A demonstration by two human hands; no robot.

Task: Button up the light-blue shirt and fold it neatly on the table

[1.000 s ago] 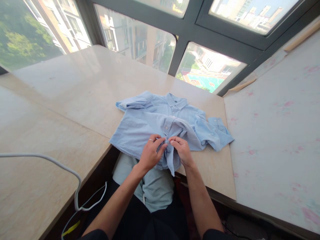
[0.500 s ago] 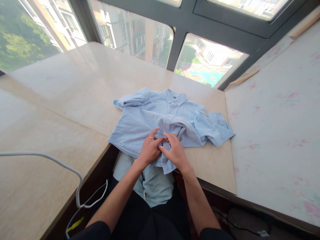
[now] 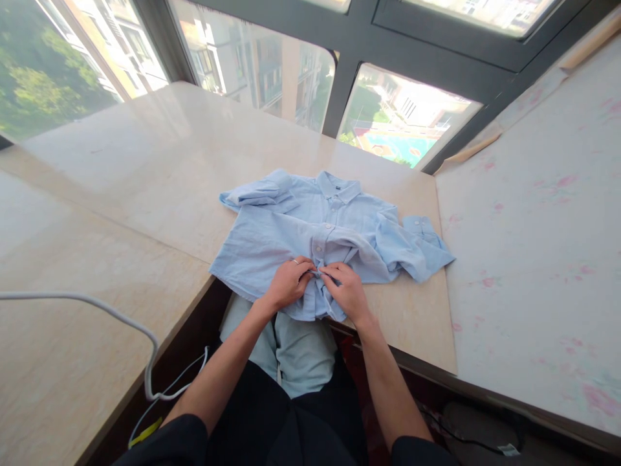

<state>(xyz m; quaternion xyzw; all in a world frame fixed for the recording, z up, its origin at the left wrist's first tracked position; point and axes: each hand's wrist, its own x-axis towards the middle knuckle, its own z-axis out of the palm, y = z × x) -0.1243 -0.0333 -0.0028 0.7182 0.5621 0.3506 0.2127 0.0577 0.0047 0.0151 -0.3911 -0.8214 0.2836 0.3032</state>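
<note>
A light blue button-up shirt (image 3: pixel 276 236) lies spread on the stone sill, its collar toward the window and its hem hanging over the near edge. My left hand (image 3: pixel 290 279), with a ring on one finger, pinches the front placket from the left. From the right, my right hand (image 3: pixel 345 288) pinches the same placket, the fingertips of both hands almost meeting. White buttons (image 3: pixel 319 248) show on the placket above my fingers. Whatever button or buttonhole lies between the fingertips is too small to make out.
The pale stone sill (image 3: pixel 145 168) runs along dark-framed windows (image 3: pixel 262 71). A white cable (image 3: pixel 97 304) crosses its left part and hangs over the edge. Flowered wallpaper (image 3: pixel 528 259) covers the wall on the right. My knees are under the shirt's hem.
My hands have drawn slightly apart, and the fingers have closed on the placket. The shirt's lower front has been pulled up a little, and its hem now lies flatter.
</note>
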